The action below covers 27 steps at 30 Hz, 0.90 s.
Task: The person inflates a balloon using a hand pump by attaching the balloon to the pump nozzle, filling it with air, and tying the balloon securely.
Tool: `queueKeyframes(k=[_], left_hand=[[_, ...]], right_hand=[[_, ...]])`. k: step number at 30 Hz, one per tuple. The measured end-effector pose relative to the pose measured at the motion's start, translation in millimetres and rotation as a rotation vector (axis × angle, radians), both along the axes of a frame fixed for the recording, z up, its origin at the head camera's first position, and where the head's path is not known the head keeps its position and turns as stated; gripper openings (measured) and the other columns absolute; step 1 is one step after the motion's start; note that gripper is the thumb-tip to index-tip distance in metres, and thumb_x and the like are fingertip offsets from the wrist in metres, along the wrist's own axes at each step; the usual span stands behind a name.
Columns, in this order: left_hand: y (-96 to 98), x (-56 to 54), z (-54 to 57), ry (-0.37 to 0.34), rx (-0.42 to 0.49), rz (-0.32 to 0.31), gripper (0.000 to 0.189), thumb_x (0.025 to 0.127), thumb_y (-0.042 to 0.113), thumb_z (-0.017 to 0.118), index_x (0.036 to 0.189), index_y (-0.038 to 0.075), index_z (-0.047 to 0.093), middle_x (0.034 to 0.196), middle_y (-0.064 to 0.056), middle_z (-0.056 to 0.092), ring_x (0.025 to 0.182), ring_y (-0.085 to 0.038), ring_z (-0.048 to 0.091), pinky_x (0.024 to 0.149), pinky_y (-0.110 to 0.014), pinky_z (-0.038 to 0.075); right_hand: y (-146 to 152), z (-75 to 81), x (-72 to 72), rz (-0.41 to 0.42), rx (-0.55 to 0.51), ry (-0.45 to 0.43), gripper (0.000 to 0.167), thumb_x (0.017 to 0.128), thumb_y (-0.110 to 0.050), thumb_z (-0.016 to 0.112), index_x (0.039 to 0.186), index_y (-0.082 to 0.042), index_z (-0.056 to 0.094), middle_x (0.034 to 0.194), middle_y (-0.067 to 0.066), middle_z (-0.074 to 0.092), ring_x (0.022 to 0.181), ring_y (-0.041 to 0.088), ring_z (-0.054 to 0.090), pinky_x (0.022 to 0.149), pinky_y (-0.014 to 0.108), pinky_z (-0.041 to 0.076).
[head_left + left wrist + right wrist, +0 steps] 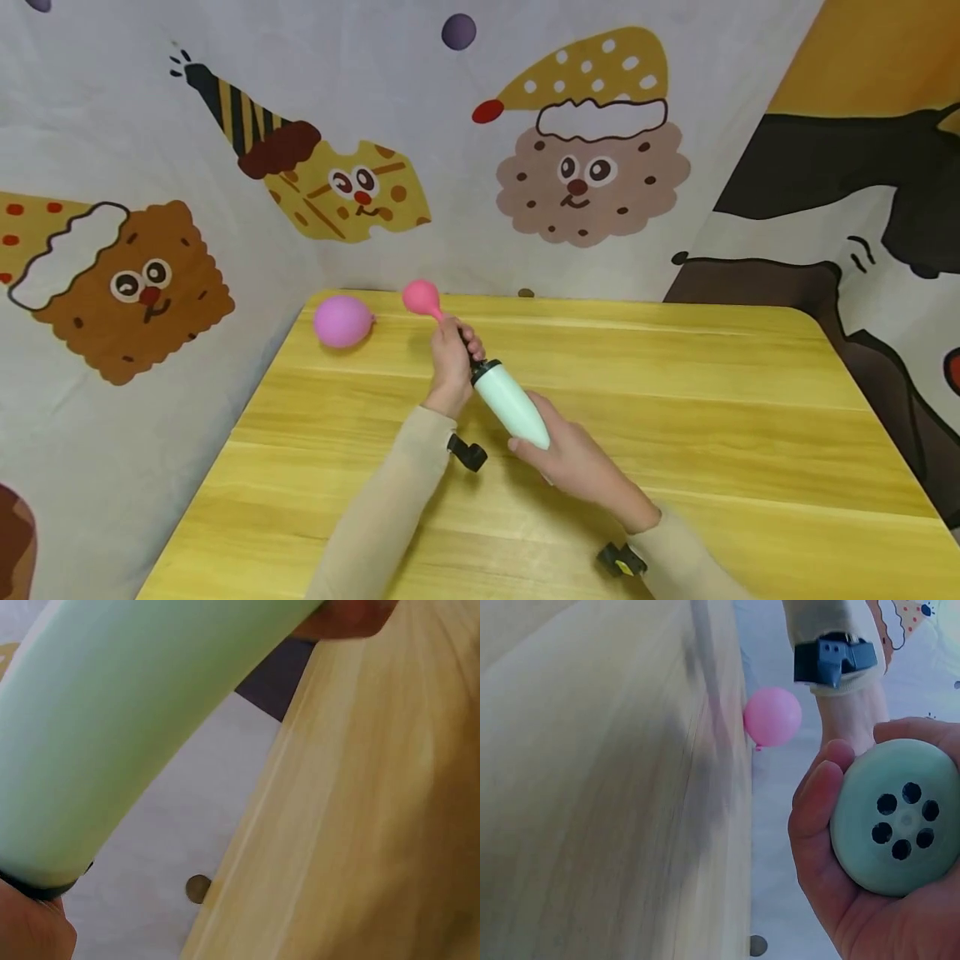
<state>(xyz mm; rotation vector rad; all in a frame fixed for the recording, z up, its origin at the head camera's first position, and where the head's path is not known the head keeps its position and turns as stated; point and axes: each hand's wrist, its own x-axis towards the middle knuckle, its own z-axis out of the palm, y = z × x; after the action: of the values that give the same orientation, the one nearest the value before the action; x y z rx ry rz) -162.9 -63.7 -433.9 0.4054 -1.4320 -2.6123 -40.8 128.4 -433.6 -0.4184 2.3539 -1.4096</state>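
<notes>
A mint-green hand balloon pump (510,402) with a black collar is held slantwise above the table between both hands. My left hand (452,358) grips its thin black front end, where the neck of a small, partly filled hot-pink balloon (422,297) meets it. How the neck sits on the nozzle is hidden by the fingers. Around the pump's rear curls my right hand (581,467). The right wrist view shows the pump's round end (906,821), which has several dark holes. A tied pink-purple balloon (342,322) lies left of my left hand.
The wood-grain table (712,417) extends widely to the right. A white cloth backdrop (450,167) with printed cartoon figures hangs behind and left of it. Each wrist carries a small black camera, such as the left one (468,452).
</notes>
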Motion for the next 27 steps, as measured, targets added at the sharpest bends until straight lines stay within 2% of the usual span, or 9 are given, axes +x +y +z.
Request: queueKeyframes(k=[4, 7, 11, 14, 17, 20, 24, 27], left_hand=[[-17.5, -11.7, 8.1, 0.065, 0.056, 0.050, 0.037, 0.114, 0.023, 0.030, 0.082, 0.012, 0.044, 0.065, 0.004, 0.044, 0.049, -0.005, 0.040, 0.044, -0.018, 0.036], [-31.9, -17.5, 14.2, 0.100, 0.076, 0.092, 0.039, 0.115, 0.026, 0.030, 0.082, 0.011, 0.042, 0.065, 0.004, 0.043, 0.048, -0.005, 0.039, 0.043, -0.017, 0.035], [-42.0, -17.7, 19.0, 0.108, 0.085, 0.095, 0.041, 0.115, 0.031, 0.031, 0.081, 0.011, 0.042, 0.065, 0.004, 0.043, 0.049, -0.006, 0.040, 0.043, -0.018, 0.035], [-40.5, -14.3, 20.7, 0.120, 0.081, 0.076, 0.041, 0.115, 0.030, 0.031, 0.080, 0.012, 0.043, 0.065, 0.004, 0.044, 0.050, -0.006, 0.040, 0.044, -0.018, 0.035], [-33.3, -10.7, 19.5, 0.134, 0.064, 0.059, 0.040, 0.115, 0.025, 0.030, 0.080, 0.012, 0.044, 0.065, 0.004, 0.044, 0.050, -0.005, 0.040, 0.044, -0.018, 0.035], [-21.5, -5.1, 15.2, 0.128, 0.042, 0.036, 0.038, 0.115, 0.024, 0.029, 0.081, 0.013, 0.044, 0.066, 0.004, 0.044, 0.050, -0.005, 0.040, 0.045, -0.017, 0.035], [-5.6, 5.6, 6.0, 0.092, 0.030, -0.008, 0.039, 0.115, 0.026, 0.029, 0.081, 0.015, 0.044, 0.066, 0.004, 0.044, 0.051, -0.005, 0.040, 0.047, -0.018, 0.036], [2.0, 13.7, -0.5, 0.052, 0.022, -0.043, 0.040, 0.115, 0.028, 0.030, 0.080, 0.014, 0.044, 0.066, 0.004, 0.044, 0.051, -0.006, 0.040, 0.047, -0.018, 0.037]], right_hand=[[11, 4.7, 11.4, 0.014, 0.011, 0.004, 0.074, 0.101, -0.039, 0.069, 0.162, -0.027, 0.029, 0.089, 0.008, 0.063, 0.054, 0.015, 0.059, 0.045, 0.032, 0.052], [25, 9.3, 23.1, 0.035, 0.038, 0.010, 0.073, 0.100, -0.042, 0.069, 0.161, -0.027, 0.031, 0.091, 0.006, 0.063, 0.055, 0.014, 0.059, 0.046, 0.033, 0.052], [38, 12.2, 34.2, 0.066, 0.065, 0.020, 0.071, 0.101, -0.044, 0.068, 0.160, -0.027, 0.031, 0.087, 0.004, 0.063, 0.052, 0.012, 0.058, 0.045, 0.031, 0.051], [39, 12.4, 36.2, 0.080, 0.058, 0.018, 0.071, 0.101, -0.045, 0.066, 0.160, -0.026, 0.031, 0.093, 0.006, 0.062, 0.053, 0.012, 0.058, 0.046, 0.031, 0.052], [33, 10.5, 34.6, 0.073, 0.056, 0.011, 0.072, 0.101, -0.049, 0.065, 0.160, -0.028, 0.029, 0.095, 0.008, 0.061, 0.055, 0.013, 0.059, 0.047, 0.032, 0.053], [24, 8.3, 29.5, 0.059, 0.056, 0.006, 0.072, 0.101, -0.050, 0.064, 0.160, -0.029, 0.028, 0.089, 0.007, 0.061, 0.053, 0.013, 0.058, 0.046, 0.032, 0.051], [12, 5.8, 16.1, 0.056, 0.036, 0.019, 0.074, 0.102, -0.046, 0.064, 0.161, -0.023, 0.027, 0.081, 0.006, 0.060, 0.050, 0.013, 0.056, 0.042, 0.031, 0.049], [4, 4.0, 5.4, 0.057, 0.016, 0.005, 0.073, 0.103, -0.044, 0.064, 0.161, -0.019, 0.028, 0.080, 0.010, 0.062, 0.049, 0.013, 0.056, 0.041, 0.029, 0.048]])
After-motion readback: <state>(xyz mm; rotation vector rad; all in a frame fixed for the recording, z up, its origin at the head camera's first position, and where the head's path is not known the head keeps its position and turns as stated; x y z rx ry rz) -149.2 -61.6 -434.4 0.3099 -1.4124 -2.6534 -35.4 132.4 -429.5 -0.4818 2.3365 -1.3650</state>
